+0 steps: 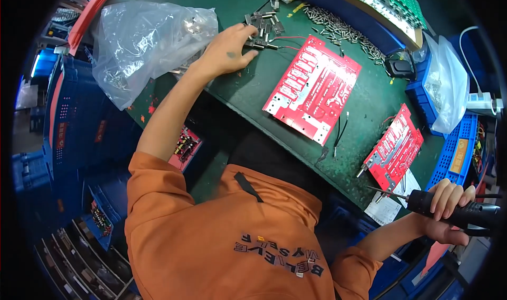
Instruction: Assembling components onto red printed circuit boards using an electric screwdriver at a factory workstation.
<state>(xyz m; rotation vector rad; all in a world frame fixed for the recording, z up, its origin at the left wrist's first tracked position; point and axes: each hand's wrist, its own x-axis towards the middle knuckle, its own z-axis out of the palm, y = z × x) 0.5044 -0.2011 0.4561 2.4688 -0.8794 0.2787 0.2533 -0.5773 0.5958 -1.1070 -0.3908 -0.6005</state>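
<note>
Left hand (228, 52): at the near-left edge of the cluster of metal pieces (264, 24), with fingers bent; cannot tell whether gripping one.
Right hand (445, 198): clenched around a black power screwdriver (478, 214), with bit pointing left.
Large red board (317, 91): lying on the green desk (259, 73), right of the metal pieces.
Smaller red board (395, 149): near the desk's right end, beside white paper (383, 211).
Small metal pins (343, 32): heaped beyond the large red board.
Plastic bag (150, 41): left of the left hand.

L hand (228, 51) at metal pcs (262, 24), R hand (447, 201) gripping blk screwdriver (478, 214).
</note>
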